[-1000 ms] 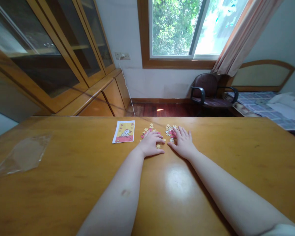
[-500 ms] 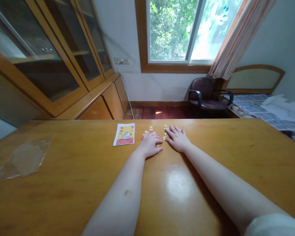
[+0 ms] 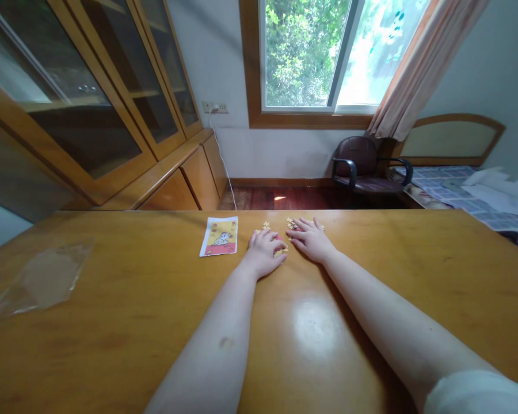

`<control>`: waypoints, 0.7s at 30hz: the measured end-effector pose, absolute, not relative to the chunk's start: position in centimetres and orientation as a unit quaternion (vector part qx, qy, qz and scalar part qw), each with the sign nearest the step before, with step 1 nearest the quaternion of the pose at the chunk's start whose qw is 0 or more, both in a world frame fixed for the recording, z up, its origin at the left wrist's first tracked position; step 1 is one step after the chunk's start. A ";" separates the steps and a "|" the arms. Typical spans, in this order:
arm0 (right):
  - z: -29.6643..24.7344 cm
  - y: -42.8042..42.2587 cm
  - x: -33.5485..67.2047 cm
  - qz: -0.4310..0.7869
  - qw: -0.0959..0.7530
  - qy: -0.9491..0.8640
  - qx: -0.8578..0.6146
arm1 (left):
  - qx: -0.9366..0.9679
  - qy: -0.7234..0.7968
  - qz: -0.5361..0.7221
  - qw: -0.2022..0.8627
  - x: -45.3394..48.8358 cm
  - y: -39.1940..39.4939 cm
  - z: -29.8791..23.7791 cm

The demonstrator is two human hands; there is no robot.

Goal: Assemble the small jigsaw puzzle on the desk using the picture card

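The left hand [image 3: 262, 254] and right hand [image 3: 312, 241] lie over puzzle pieces [image 3: 266, 225] on the tabletop [image 3: 147, 310], each grip spread loose. A picture [image 3: 220, 236] lies nearby.

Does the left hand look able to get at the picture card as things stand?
Likely yes: the picture card lies just left of the left hand, with nothing visible blocking the gap.
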State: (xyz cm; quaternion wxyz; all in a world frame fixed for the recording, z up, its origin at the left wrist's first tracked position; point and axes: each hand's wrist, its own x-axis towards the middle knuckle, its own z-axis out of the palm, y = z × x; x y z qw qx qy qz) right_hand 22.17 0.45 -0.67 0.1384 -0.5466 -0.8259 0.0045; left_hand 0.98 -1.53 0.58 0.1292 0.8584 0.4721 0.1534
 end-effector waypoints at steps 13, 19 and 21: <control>-0.5 -1.3 15.2 0.066 0.216 -0.870 -0.438 | 0.729 0.643 0.206 0.114 0.0 0.1 -0.4; -1.2 2.9 13.7 0.094 0.155 -0.864 -0.470 | 0.689 0.676 0.201 0.169 -0.4 0.6 -0.3; -1.3 3.5 13.7 0.097 0.131 -0.877 -0.451 | 0.714 0.653 0.190 0.168 -0.3 0.6 -0.5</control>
